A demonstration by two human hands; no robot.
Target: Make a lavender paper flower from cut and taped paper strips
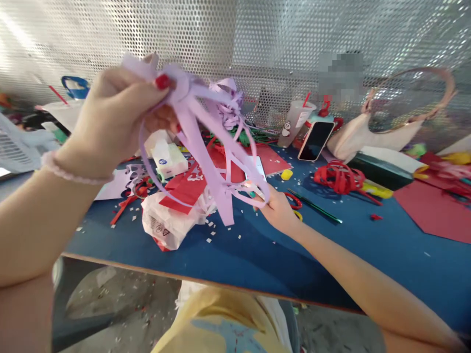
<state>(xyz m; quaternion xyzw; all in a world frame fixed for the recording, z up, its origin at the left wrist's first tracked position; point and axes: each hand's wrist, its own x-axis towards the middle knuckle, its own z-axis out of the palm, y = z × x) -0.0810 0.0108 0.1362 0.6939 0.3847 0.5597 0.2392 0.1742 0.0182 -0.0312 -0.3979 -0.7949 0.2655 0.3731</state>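
Note:
My left hand [117, 98] is raised above the left part of the table and pinches the top of a lilac paper cutting [202, 152]. The cutting hangs in wide strips and thin open loops, tilted down to the right. At its lower right end, my right hand [279, 208] has its fingers closed on one of the thin loops; some fingertips are hidden behind the paper. Behind the cutting lies a bunch of curled lilac paper strips [228, 105]. Under it are red paper sheets [187, 191] and a crumpled white plastic bag [165, 223].
A phone [315, 140] leans upright near a clear cup [296, 122]. Red cut paper [338, 177], a green pencil [316, 208], scissors [294, 200] and a pale handbag [368, 135] lie to the right. A tissue pack [168, 159] sits left. White scraps dot the blue table [265, 264].

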